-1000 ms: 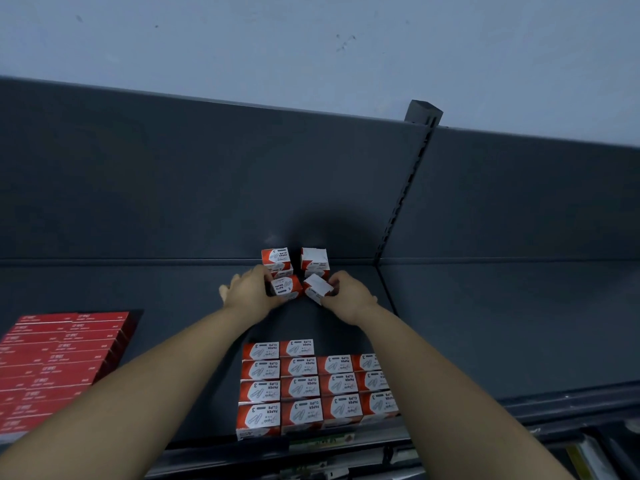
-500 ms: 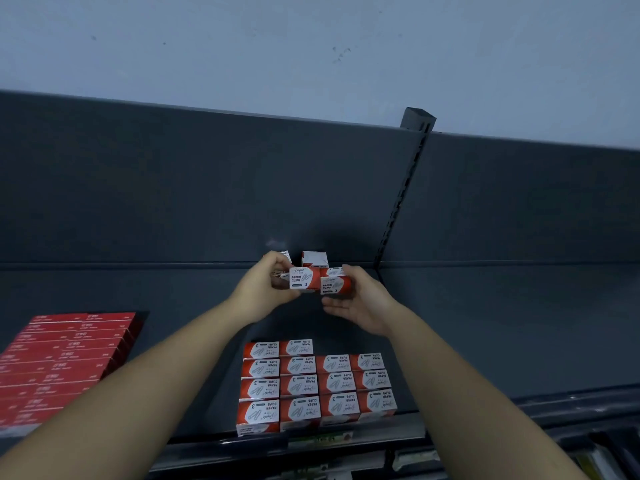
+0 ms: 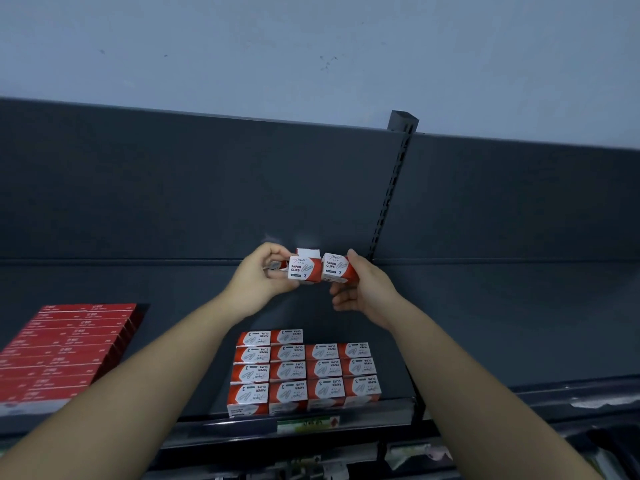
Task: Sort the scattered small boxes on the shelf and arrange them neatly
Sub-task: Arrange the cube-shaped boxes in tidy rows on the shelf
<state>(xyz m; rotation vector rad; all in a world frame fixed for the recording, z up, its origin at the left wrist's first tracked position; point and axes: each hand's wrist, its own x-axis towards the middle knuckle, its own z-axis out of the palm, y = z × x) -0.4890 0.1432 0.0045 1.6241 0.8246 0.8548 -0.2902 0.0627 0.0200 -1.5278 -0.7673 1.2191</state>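
Observation:
My left hand [image 3: 258,278] grips a small red-and-white paper clip box [image 3: 303,270], held above the dark shelf [image 3: 485,323] with its label facing me. My right hand [image 3: 365,291] pinches a second such box [image 3: 336,268] right beside the first. Behind them, one more box [image 3: 306,253] peeks out at the back of the shelf, mostly hidden. Near the shelf's front edge, several identical boxes [image 3: 304,370] lie packed in neat rows.
A block of flat red boxes [image 3: 65,348] fills the shelf's left side. A slotted upright post [image 3: 389,188] splits the dark back panel. Bare shelf stretches to the right. A lower shelf with labels [image 3: 306,426] shows under the front edge.
Both hands picked a box each off the back of the shelf, raised them and turned the labels toward me. The boxes now sit side by side in the air.

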